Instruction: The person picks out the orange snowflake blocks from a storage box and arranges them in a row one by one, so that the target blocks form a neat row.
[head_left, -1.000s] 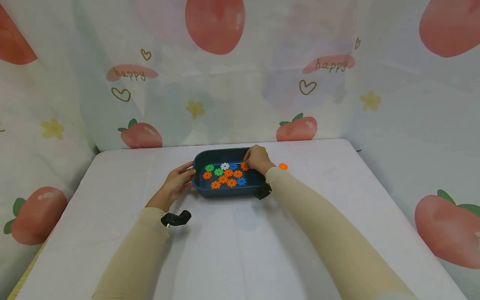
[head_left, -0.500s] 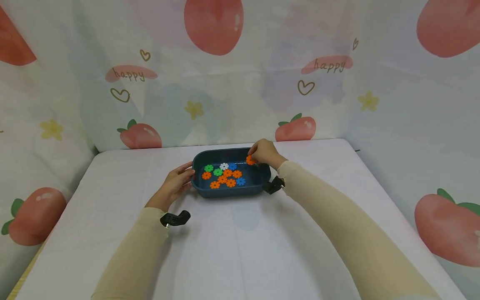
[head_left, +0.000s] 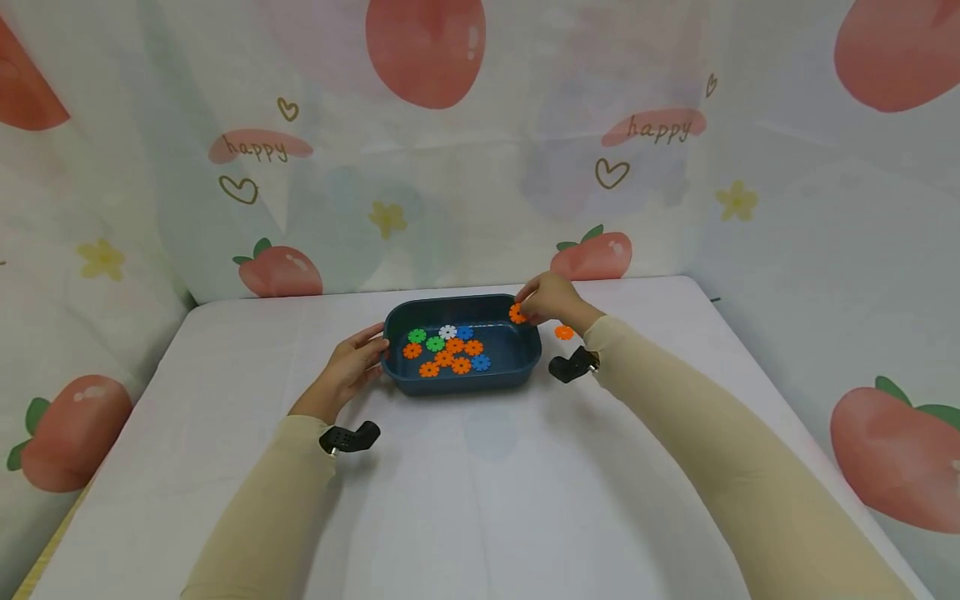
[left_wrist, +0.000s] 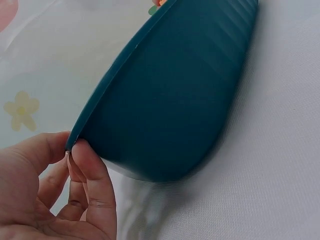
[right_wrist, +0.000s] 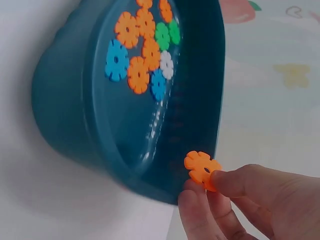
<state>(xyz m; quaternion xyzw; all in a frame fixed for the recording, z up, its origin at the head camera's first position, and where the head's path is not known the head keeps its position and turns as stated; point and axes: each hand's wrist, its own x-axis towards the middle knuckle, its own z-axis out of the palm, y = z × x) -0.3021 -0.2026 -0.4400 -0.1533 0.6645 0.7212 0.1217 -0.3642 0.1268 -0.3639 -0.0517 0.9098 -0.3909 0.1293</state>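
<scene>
My left hand (head_left: 347,375) pinches the left rim of a dark teal plastic basin (head_left: 457,385); in the left wrist view the thumb and a finger meet on that rim (left_wrist: 107,82). At the basin's far right corner, my right hand (head_left: 553,298) pinches an orange flower-shaped plastic disc (right_wrist: 201,169) between thumb and fingers, level with the rim. On the basin floor lie several notched discs of the same shape: orange ones (head_left: 429,369), two green ones (head_left: 417,336), two blue ones (head_left: 481,362) and a white one (head_left: 447,332).
Another orange disc (head_left: 564,332) lies on the white tablecloth (head_left: 450,500) to the right of the basin, under the right wrist. Behind the table hangs a printed cloth (head_left: 465,192) with fruit and hearts. Each wrist bears a black camera (head_left: 573,365).
My right hand has lifted the orange disc from inside the basin and carried it right, up to the far right corner. The left hand and basin stay put.
</scene>
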